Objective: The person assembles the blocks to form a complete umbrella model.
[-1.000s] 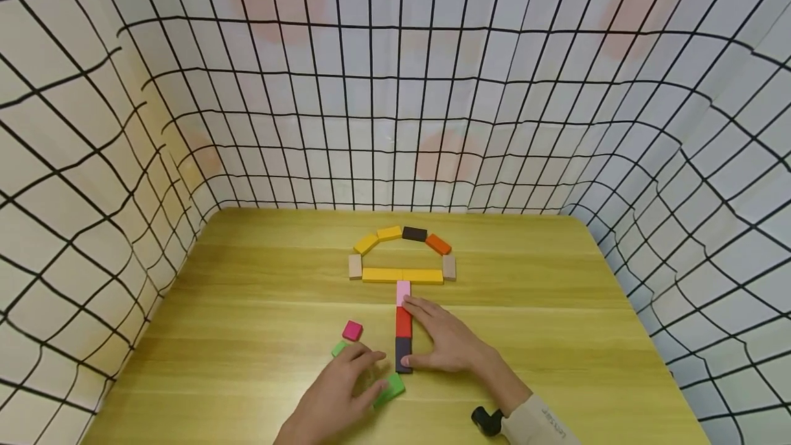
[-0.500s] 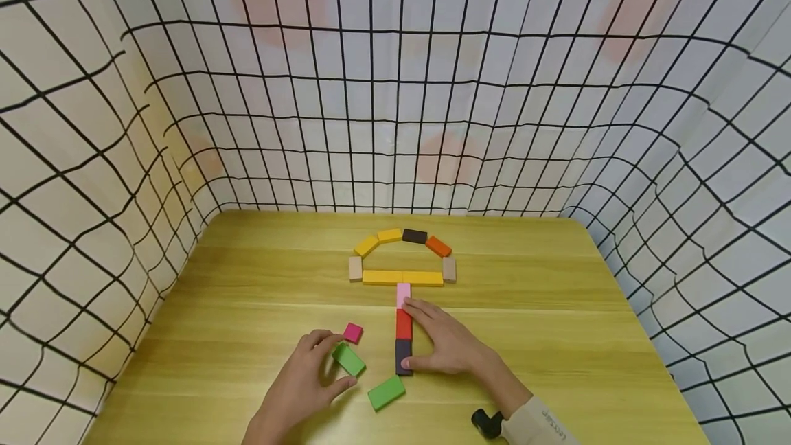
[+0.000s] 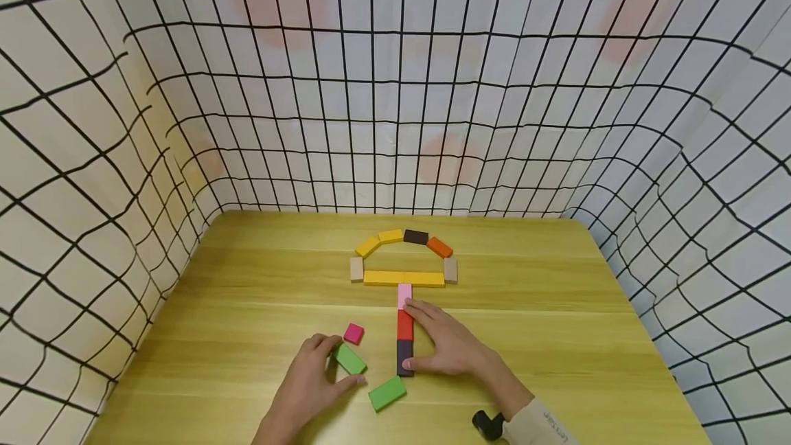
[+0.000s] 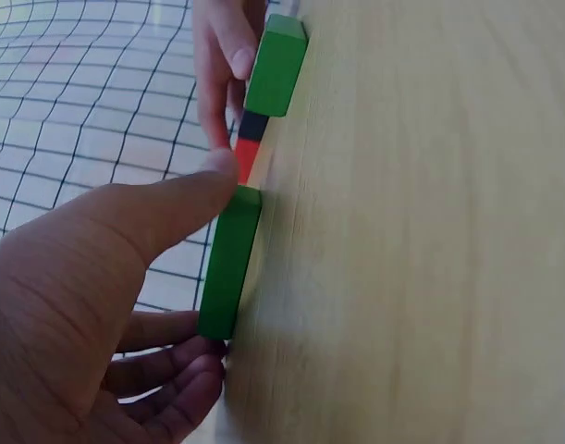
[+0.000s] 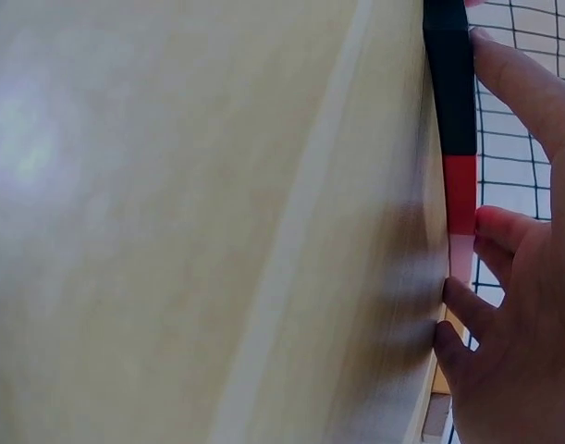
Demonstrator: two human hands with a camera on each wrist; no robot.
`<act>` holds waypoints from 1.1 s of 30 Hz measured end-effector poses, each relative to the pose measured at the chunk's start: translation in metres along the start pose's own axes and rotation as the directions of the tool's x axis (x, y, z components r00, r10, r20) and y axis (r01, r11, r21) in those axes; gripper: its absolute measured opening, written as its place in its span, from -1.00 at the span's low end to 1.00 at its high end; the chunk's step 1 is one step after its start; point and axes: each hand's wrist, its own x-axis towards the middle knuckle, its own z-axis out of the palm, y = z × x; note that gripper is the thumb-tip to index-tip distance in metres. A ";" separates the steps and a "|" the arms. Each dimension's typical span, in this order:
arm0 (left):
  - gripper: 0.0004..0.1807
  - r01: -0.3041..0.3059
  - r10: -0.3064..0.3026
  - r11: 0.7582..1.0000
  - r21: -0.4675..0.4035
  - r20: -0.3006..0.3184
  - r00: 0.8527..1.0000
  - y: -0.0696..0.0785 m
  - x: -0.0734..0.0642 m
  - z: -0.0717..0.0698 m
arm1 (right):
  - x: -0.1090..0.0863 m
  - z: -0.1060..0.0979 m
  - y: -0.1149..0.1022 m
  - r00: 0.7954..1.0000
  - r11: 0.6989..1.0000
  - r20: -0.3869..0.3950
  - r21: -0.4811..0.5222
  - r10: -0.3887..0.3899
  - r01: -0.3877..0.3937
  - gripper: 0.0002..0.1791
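My left hand (image 3: 309, 373) spans a green block (image 3: 349, 358) that lies on the table. Its fingertips are at the block's far end, and the thumb tip is close by the near end. In the left wrist view the thumb overlaps the top end of this green block (image 4: 230, 264). My right hand (image 3: 448, 343) rests beside a straight row of a pink block (image 3: 404, 292), a red block (image 3: 404, 325) and a dark block (image 3: 404, 356). Its index fingertip touches the row near the pink-red joint, the thumb the dark block (image 5: 451, 88).
A second green block (image 3: 387, 393) and a small magenta block (image 3: 354, 334) lie loose near the left hand. Behind the row, yellow blocks (image 3: 402, 279) form a bar under an arch of several blocks (image 3: 416, 236). Black netting (image 3: 395, 122) surrounds the table (image 3: 556, 335).
My left hand has moved left from over the two green blocks to the farther one, uncovering both; lately its thumb edged right toward that block. The right hand has stayed on the row.
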 end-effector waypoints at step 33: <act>-0.36 -0.225 0.226 0.969 -0.102 -0.002 0.974 -0.010 -0.004 0.004 | -0.001 -0.002 -0.003 1.000 1.000 -0.002 0.011 -0.002 0.002 0.16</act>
